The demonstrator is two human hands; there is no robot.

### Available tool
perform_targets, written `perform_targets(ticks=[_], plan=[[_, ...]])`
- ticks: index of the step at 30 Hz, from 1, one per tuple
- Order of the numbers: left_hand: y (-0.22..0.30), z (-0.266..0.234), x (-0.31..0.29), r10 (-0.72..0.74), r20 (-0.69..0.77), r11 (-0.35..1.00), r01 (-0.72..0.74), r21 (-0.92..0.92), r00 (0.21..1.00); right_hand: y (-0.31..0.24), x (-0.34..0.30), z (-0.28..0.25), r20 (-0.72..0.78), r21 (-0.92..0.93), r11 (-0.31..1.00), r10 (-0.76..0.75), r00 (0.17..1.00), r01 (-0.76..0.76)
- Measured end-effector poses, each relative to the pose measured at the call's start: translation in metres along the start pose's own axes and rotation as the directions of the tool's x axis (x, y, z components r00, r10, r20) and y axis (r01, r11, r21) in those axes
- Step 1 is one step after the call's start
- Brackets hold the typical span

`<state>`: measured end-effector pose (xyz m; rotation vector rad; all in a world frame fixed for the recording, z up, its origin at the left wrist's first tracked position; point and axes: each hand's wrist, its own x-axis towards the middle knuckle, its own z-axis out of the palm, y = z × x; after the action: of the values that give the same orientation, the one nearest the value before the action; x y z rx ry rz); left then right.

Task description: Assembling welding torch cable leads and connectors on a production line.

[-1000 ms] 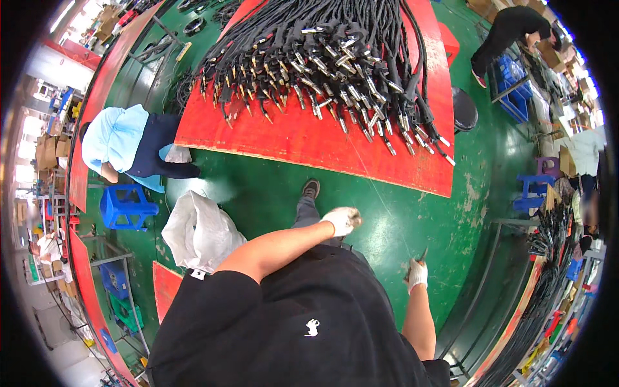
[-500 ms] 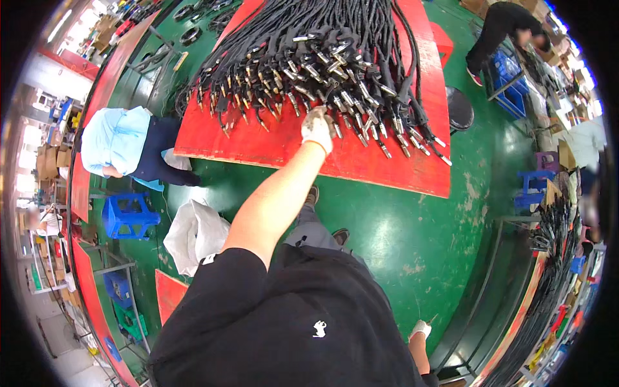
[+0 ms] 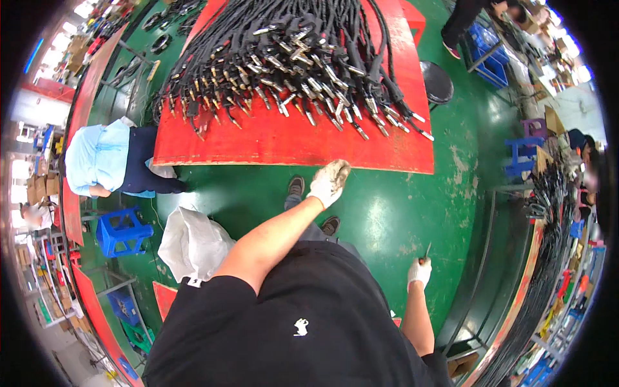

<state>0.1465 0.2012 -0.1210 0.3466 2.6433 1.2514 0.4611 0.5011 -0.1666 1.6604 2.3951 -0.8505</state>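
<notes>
My left hand, in a soiled white glove, hovers at the front edge of the red table. Its fingers are loosely stretched out, and nothing shows in them. Beyond it lies a big bundle of black braided cables, their metal connectors pointing toward me; the hand is apart from them. Out to my right side, low over the floor, my gloved right hand is closed around a thin tool with a narrow tip pointing up. Its exact kind is too small to make out.
A white sack stands on the green floor at left, near a blue stool. A person in light blue bends at the left bench. Behind the table's right side is a black round stool. More black cables lie along the right bench.
My left hand has come back from the connectors to the table's front edge. My right hand has risen further into view with the thin tool. The view has shifted slightly.
</notes>
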Motion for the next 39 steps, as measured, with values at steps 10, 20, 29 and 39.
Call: perform_targets(ticks=[10,20,29,39], plan=[[-0.043,-0.006,-0.032,0.043,0.340,0.995,-0.072,0.075,0.940,-0.220,-0.014,0.025,0.621,0.629,0.719,-0.235,0.748,-0.297],[-0.107,-0.056,-0.024,-0.129,0.277,0.978,0.168,-0.124,0.952,-0.356,-0.011,0.137,0.757,0.474,0.857,-0.279,0.591,-0.203],[-0.103,-0.082,0.002,-0.186,0.304,0.980,0.198,-0.010,0.934,-0.395,0.004,0.161,0.847,0.361,0.892,-0.192,0.495,-0.271],[-0.104,-0.088,0.022,-0.159,0.382,0.986,0.169,0.008,0.910,-0.417,-0.003,0.167,0.822,0.422,0.803,-0.143,0.552,-0.420]])
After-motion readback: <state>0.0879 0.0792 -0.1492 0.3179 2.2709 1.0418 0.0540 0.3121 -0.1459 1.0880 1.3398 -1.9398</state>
